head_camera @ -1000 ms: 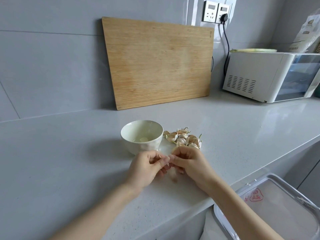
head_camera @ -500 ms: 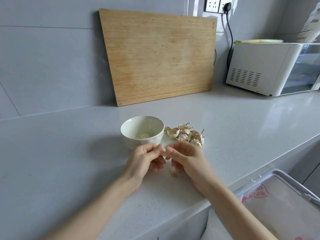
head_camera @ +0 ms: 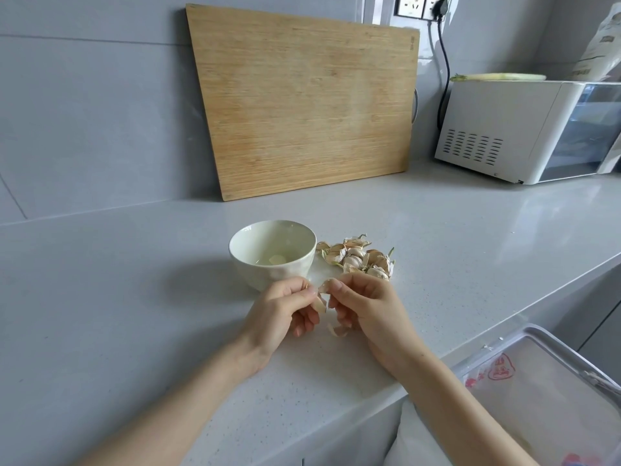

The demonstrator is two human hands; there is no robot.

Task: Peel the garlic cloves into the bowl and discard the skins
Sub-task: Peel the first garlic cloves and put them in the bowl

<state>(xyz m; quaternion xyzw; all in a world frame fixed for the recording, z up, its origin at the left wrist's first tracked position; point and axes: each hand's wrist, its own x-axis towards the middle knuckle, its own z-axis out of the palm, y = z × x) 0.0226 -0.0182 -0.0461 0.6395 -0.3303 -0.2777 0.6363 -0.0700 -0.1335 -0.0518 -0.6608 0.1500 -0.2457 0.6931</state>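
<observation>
- L hand [head_camera: 285, 311] & R hand [head_camera: 366, 304] both pinch one clove [head_camera: 323, 286], just this side of bowl [head_camera: 235, 253].
- Vs 1 s ago I see fingertips parted, skin flap [head_camera: 320, 306] loose: peel's coming off, bowl drop next.

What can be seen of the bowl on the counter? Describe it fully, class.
The bowl is small, round and pale cream, glossy like glazed ceramic, with a faintly dimpled outer wall. It stands upright on the grey counter, left of the garlic pile. One pale peeled clove lies at its bottom. The left hand overlaps its near wall in view; contact cannot be told.
</observation>
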